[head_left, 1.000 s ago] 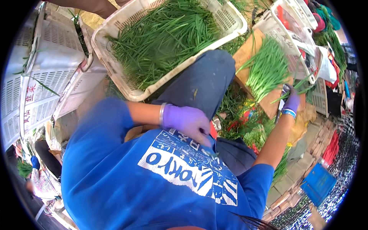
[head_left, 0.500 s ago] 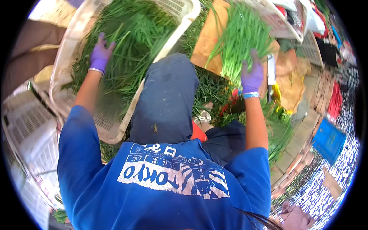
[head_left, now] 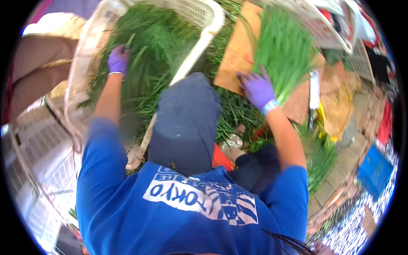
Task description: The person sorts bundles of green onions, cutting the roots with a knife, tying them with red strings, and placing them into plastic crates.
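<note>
In purple gloves, my two hands are over long chives. My left hand (head_left: 118, 59) is above the loose chives (head_left: 148, 70) heaped in a white plastic crate (head_left: 187, 63); its fingers are drawn together, and a pale chive stalk (head_left: 130, 39) rises from their tips. My right hand (head_left: 257, 87) has its fingers apart against the lower left side of a bunch of chives (head_left: 284, 51). That bunch lies on a wooden board (head_left: 233, 59), stalk ends toward me. A knife (head_left: 313, 91) with a broad blade and dark handle lies right of the bunch.
More chives (head_left: 321, 163) lie on the ground at the right. A yellowish sack (head_left: 340, 102) is beyond the knife, and a blue crate (head_left: 375, 172) stands farther right. White crates (head_left: 46, 144) are at my left. Another person's leg (head_left: 46, 59) shows at the far left.
My right hand has moved left, from the right side of the bunch's stalk ends to its left side. The bunch now lies more spread over the board. My left hand has shifted slightly.
</note>
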`<act>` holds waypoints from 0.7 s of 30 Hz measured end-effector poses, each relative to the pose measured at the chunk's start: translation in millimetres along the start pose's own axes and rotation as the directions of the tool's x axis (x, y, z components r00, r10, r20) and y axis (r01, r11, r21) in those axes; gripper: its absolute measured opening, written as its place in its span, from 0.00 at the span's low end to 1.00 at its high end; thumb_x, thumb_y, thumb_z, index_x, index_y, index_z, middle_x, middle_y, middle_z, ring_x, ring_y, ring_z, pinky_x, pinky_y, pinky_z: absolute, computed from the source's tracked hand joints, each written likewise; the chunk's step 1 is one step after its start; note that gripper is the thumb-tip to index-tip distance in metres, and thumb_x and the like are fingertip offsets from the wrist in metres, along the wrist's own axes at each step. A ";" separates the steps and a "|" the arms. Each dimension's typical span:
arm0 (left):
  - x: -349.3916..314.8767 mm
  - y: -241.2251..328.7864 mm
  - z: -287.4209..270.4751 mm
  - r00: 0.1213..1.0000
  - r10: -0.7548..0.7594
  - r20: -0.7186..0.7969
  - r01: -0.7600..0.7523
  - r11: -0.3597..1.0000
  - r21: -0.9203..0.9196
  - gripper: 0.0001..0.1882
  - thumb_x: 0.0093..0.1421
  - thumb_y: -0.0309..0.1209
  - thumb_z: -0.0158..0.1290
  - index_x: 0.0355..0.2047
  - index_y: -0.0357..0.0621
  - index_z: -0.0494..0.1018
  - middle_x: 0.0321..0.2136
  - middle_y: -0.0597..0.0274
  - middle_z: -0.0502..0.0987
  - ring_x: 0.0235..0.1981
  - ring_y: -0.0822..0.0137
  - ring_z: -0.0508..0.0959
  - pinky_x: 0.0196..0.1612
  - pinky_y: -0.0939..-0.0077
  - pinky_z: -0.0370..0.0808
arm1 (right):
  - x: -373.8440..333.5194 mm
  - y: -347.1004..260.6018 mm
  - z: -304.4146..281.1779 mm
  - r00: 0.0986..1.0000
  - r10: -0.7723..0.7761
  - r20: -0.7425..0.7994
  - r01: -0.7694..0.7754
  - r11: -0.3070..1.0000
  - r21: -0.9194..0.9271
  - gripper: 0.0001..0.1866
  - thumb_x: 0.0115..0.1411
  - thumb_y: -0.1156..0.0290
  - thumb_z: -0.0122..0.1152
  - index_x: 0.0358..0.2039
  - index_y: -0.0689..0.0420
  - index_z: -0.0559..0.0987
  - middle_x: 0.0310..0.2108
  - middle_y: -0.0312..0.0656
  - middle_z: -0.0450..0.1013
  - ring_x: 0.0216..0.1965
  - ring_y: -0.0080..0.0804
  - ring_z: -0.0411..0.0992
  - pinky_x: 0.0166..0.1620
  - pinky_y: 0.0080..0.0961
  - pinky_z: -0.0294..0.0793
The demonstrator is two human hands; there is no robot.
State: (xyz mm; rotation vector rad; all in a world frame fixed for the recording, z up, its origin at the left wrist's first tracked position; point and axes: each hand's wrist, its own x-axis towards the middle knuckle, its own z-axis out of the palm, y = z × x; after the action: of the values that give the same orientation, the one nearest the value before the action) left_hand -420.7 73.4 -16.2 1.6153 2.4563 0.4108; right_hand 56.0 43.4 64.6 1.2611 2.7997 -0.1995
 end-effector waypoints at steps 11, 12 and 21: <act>-22.8 74.2 -66.8 0.976 0.195 0.095 -0.203 0.975 0.090 0.16 0.54 0.33 0.47 0.42 0.43 0.67 0.35 0.55 0.74 0.33 0.59 0.75 0.37 0.72 0.71 | -26.5 -40.8 -37.4 0.989 0.102 -0.104 -0.075 0.969 0.235 0.26 0.47 0.69 0.55 0.50 0.54 0.65 0.39 0.44 0.68 0.46 0.39 0.64 0.55 0.42 0.53; -25.4 86.9 -53.2 0.971 0.122 0.207 -0.148 0.982 0.118 0.16 0.53 0.35 0.46 0.42 0.45 0.67 0.35 0.54 0.74 0.33 0.57 0.75 0.37 0.70 0.71 | -30.4 -45.8 -39.0 0.990 0.099 -0.104 -0.072 0.969 0.234 0.26 0.47 0.69 0.55 0.50 0.54 0.65 0.39 0.44 0.68 0.46 0.39 0.64 0.55 0.42 0.53; -23.4 36.2 -8.9 0.906 0.062 0.418 -0.166 0.962 0.216 0.16 0.50 0.42 0.47 0.37 0.48 0.71 0.34 0.52 0.73 0.36 0.52 0.73 0.39 0.62 0.69 | -71.4 -49.5 -40.1 0.972 0.231 0.036 -0.222 0.862 0.455 0.22 0.49 0.69 0.53 0.47 0.55 0.68 0.35 0.45 0.70 0.40 0.39 0.68 0.51 0.40 0.58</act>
State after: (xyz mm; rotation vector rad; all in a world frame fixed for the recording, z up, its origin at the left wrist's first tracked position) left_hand -382.5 64.3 3.6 1.7319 2.1632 -0.2158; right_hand 66.0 -36.2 116.7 1.6746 2.6730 -0.8800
